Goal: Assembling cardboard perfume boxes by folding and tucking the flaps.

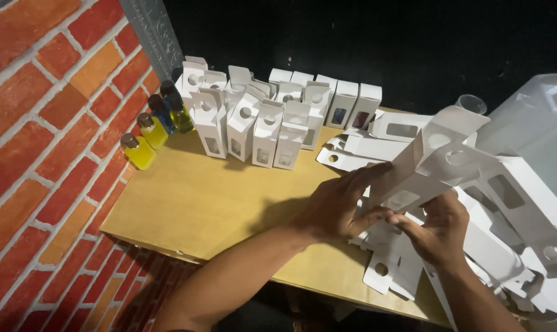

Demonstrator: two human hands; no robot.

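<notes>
Cardboard table top (pixel 186 203) against a brick-pattern wall (pixel 39 123). Heap of flat white carton blanks (pixel 512 215) at right. Assembled white window boxes (pixel 260 123) stand upright in rows at the back, with small bottles of yellow and blue liquid (pixel 149 132) beside them. Held above the heap — one half-folded white carton (pixel 435 163), tilted, round hang-hole tab, cut-out window. Left hand (pixel 337 203) and right hand (pixel 435 230) both clamped on its lower end, close together.

A tan board (pixel 186 203) carries standing white boxes (pixel 272 123), small bottles (pixel 149 138) at its left edge, and flat white cartons (pixel 512 215), probably loosely piled, on the right.
</notes>
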